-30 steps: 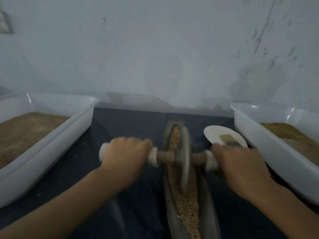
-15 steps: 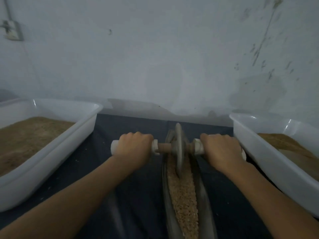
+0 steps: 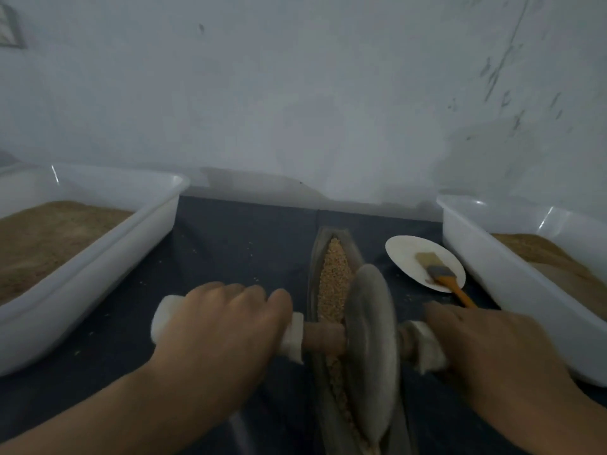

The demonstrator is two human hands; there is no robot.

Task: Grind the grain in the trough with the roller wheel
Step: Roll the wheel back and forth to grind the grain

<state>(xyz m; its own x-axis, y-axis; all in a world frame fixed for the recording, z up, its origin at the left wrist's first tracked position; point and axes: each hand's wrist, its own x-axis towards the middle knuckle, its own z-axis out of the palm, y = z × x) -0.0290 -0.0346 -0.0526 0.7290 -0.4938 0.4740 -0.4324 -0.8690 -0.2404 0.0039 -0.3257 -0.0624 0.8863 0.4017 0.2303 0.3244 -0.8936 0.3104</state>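
Observation:
A narrow boat-shaped trough [image 3: 313, 257] runs away from me on the dark table, filled with tan grain [image 3: 333, 274]. The grey roller wheel [image 3: 369, 349] stands on edge in the trough's near half, on a wooden axle with white handle wraps. My left hand [image 3: 220, 326] grips the left handle. My right hand [image 3: 486, 349] grips the right handle, its fingers curled over it. The wheel hides the grain beneath it.
A white tub [image 3: 98, 254] of brown ground material stands at the left, and another white tub [image 3: 512, 267] at the right. A white plate [image 3: 407, 254] with an orange-handled brush [image 3: 443, 277] lies between trough and right tub. A pale wall rises behind.
The wheel rolled to the trough's far end half a second ago, then came back towards me to the near half. Both hands moved back with it.

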